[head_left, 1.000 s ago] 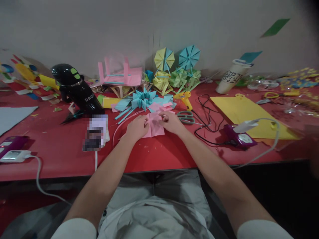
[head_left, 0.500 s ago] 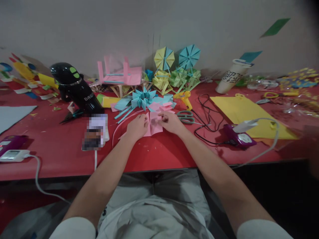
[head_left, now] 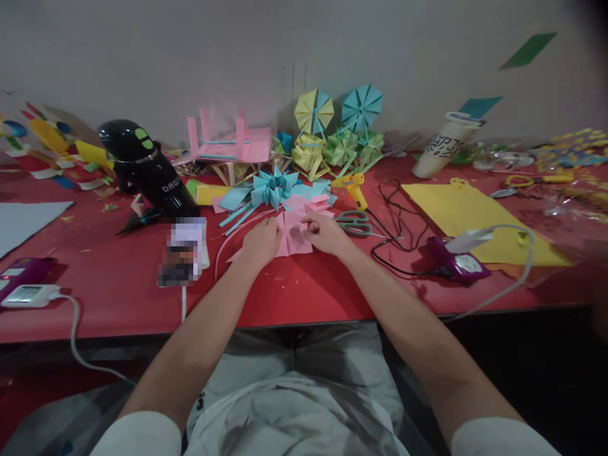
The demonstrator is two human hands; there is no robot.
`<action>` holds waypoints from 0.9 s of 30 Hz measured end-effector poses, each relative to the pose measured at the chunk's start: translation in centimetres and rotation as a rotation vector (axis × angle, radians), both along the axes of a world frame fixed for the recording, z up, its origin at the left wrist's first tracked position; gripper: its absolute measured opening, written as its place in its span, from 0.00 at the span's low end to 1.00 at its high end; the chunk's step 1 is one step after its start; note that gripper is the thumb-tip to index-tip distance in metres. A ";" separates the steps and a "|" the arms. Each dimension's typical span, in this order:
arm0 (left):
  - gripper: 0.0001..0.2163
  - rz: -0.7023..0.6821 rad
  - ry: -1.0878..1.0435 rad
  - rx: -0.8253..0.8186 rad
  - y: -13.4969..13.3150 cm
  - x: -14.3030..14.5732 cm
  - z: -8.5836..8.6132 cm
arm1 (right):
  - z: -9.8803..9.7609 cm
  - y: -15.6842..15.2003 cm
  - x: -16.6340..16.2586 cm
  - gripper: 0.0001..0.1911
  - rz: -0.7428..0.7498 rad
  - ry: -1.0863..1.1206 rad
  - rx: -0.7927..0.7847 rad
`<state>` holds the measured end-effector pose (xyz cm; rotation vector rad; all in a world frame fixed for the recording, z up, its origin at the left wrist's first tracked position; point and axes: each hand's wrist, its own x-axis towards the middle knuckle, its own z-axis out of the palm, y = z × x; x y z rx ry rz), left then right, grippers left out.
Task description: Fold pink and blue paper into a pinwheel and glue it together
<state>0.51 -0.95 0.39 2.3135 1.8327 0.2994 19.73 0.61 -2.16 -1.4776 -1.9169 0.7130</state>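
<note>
A creased sheet of pink paper (head_left: 295, 238) is spread between my two hands, low over the red table. My left hand (head_left: 263, 238) grips its left side with curled fingers. At the opposite side, my right hand (head_left: 325, 233) pinches the paper between thumb and fingers. More pink paper (head_left: 304, 203) lies just behind it, next to a folded blue paper star (head_left: 274, 189). Grey-handled scissors (head_left: 354, 223) rest right beside my right hand, and a yellow glue gun (head_left: 352, 189) is behind them.
Left of my hands are a phone (head_left: 184, 250) and a black bottle (head_left: 146, 168). Folded paper wheels (head_left: 361, 107) and a pink paper model (head_left: 254, 145) stand against the wall. Rightward are a purple power socket (head_left: 458, 259), yellow sheets (head_left: 475, 218), a cup (head_left: 444, 147) and a looping black cord (head_left: 396, 244).
The pink sheet, which stood more folded along its middle, now lies flatter and more opened out. Both hands stay at its sides with little movement.
</note>
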 end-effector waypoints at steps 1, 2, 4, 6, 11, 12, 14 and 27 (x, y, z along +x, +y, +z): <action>0.09 0.000 0.008 -0.002 0.0 0.0 0.1 | 0.0 0.0 0.0 0.17 0.006 -0.011 -0.006; 0.10 0.001 0.016 -0.004 0.0 0.1 0.1 | 0.1 0.0 -0.1 0.16 0.011 -0.021 -0.010; 0.10 0.004 0.032 -0.012 -0.1 0.1 0.2 | 0.2 0.0 -0.1 0.15 0.014 -0.038 -0.016; 0.10 0.004 0.043 -0.018 -0.1 0.2 0.3 | 0.2 -0.1 -0.1 0.14 0.008 -0.048 -0.024; 0.11 -0.008 0.048 0.000 0.0 0.2 0.2 | 0.3 -0.2 -0.1 0.11 0.010 -0.018 -0.033; 0.11 -0.010 0.046 0.005 0.0 0.1 0.1 | 0.3 -0.3 -0.1 0.10 0.010 0.004 -0.028; 0.11 -0.006 0.037 0.011 0.1 0.1 0.0 | 0.5 -0.5 -0.2 0.10 0.007 0.052 -0.018; 0.09 0.006 -0.037 0.033 0.8 -0.3 -0.4 | 0.3 -0.3 0.2 0.16 0.085 0.169 -0.109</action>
